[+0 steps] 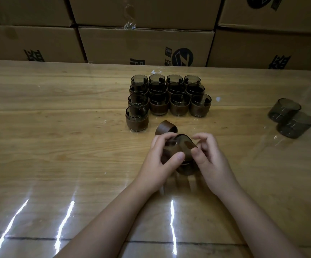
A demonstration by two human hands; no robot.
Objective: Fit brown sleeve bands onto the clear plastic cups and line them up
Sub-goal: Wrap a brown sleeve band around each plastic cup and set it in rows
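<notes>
Between both hands sits a smoky clear cup [183, 146] wrapped in a brown sleeve band [185, 169]. My left hand [160, 161] grips its left side, thumb across the front. My right hand [210, 161] pinches the band on the right side. Just beyond the hands a loose brown band [166, 127] lies on the table. Several banded cups [167, 96] stand in rows farther back, with one more banded cup [137, 118] at the front left of the block. Two bare cups [291, 118] rest at the right.
The wooden table [58, 127] is covered with a glossy clear sheet. Stacked cardboard boxes [145, 43] form a wall along the far edge. The table's near edge [151, 244] runs just below my forearms.
</notes>
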